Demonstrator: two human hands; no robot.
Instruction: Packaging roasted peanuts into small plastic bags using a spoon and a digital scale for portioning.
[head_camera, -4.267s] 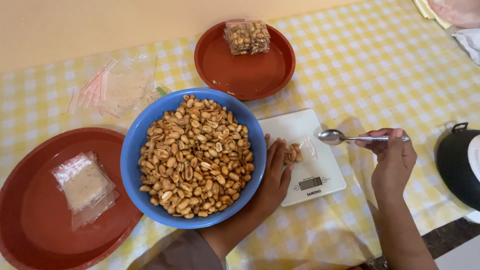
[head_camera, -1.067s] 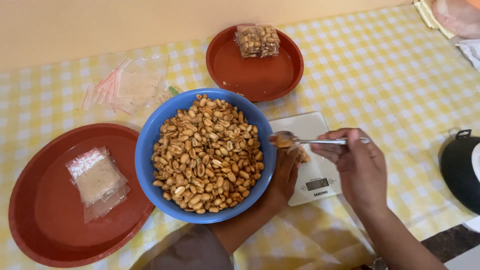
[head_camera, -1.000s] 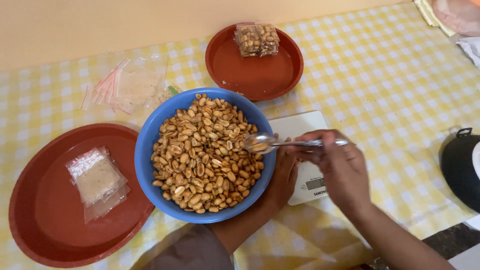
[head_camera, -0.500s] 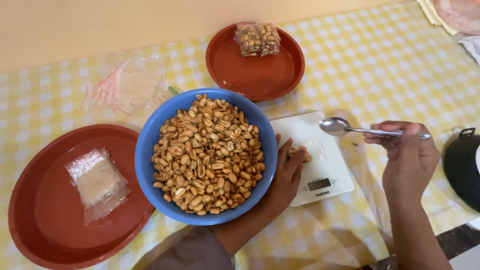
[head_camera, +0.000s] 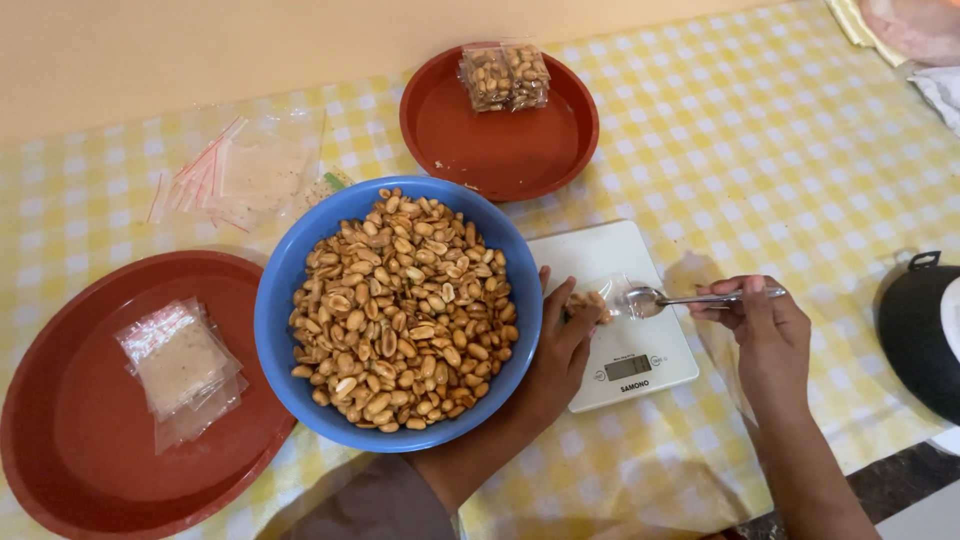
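Note:
A blue bowl (head_camera: 285, 330) heaped with peanuts (head_camera: 405, 305) stands in the middle. To its right lies a white kitchen scale (head_camera: 625, 335). My left hand (head_camera: 555, 355) rests between bowl and scale, holding open a small clear bag (head_camera: 590, 300) with a few peanuts in it on the scale. My right hand (head_camera: 765, 325) grips a metal spoon (head_camera: 665, 298) by the handle, with its bowl at the bag's mouth.
A large red plate (head_camera: 90, 460) at the left holds small clear bags (head_camera: 180, 365). A smaller red plate (head_camera: 500, 145) behind carries packed bags of peanuts (head_camera: 503, 75). Loose clear bags (head_camera: 240, 170) lie on the yellow checked cloth. A black pot (head_camera: 920, 330) sits at the right edge.
My right hand took the spoon into the bowl of peanuts, swung it out to the right, and now brings it back to the bag's mouth on the scale.

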